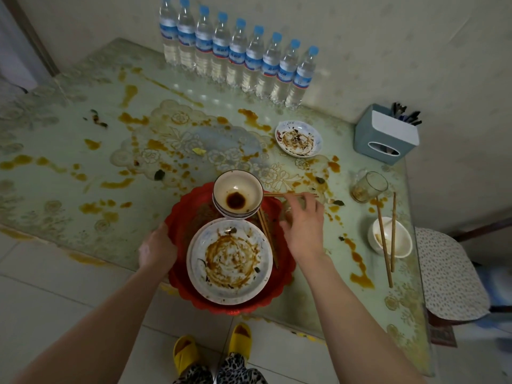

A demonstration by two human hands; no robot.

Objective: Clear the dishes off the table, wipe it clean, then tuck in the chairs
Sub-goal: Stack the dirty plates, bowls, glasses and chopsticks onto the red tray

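Our left hand (156, 249) grips the red basin (177, 217) rim; our right hand (302, 225) pinches chopsticks (288, 195) beside the stacked bowls (237, 195), fingers curled

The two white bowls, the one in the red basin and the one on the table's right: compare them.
The basin bowl sits stacked on another inside the red basin, holding a dark sauce pool; the table bowl stands alone on the table with chopsticks across it. Both are white, upright, used.
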